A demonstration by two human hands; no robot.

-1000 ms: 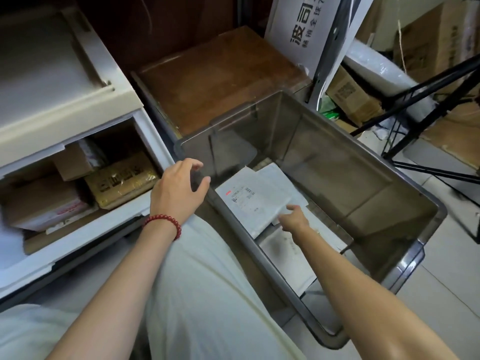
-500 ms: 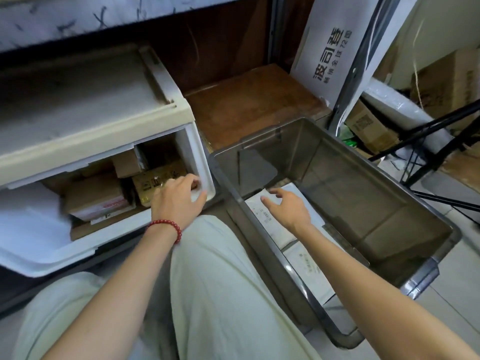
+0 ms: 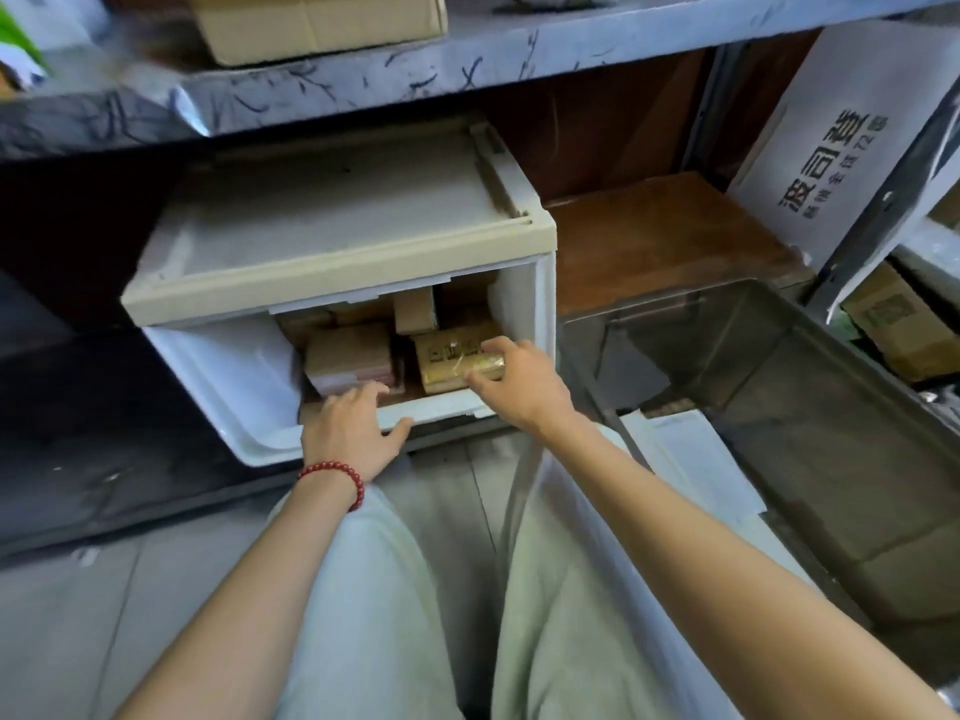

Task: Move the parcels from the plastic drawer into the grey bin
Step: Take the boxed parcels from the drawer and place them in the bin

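The white plastic drawer [image 3: 260, 439] stands pulled out under a beige cabinet top. It holds several cardboard parcels, among them a brown box with a white label [image 3: 348, 356] and a gold-wrapped parcel [image 3: 447, 356]. My right hand [image 3: 524, 381] grips the gold parcel at its right end, fingers on top and thumb underneath. My left hand [image 3: 353, 428], with a red bead bracelet at the wrist, lies over the drawer's front rim, fingers spread towards the brown box. The grey bin [image 3: 831, 387] stands on the floor to the right, with flat white parcels [image 3: 691, 459] on its bottom.
A marbled grey shelf [image 3: 467, 59] runs overhead with a cardboard box [image 3: 311, 23] on it. A brown wooden board [image 3: 670, 236] lies behind the bin. A white printed carton [image 3: 841, 148] and more cardboard boxes [image 3: 893, 324] stand at the right. My knees fill the foreground.
My right hand left the white parcels in the bin, crossed to the drawer and took hold of the gold parcel. My left hand slid left onto the drawer's front rim. The view tilted up.
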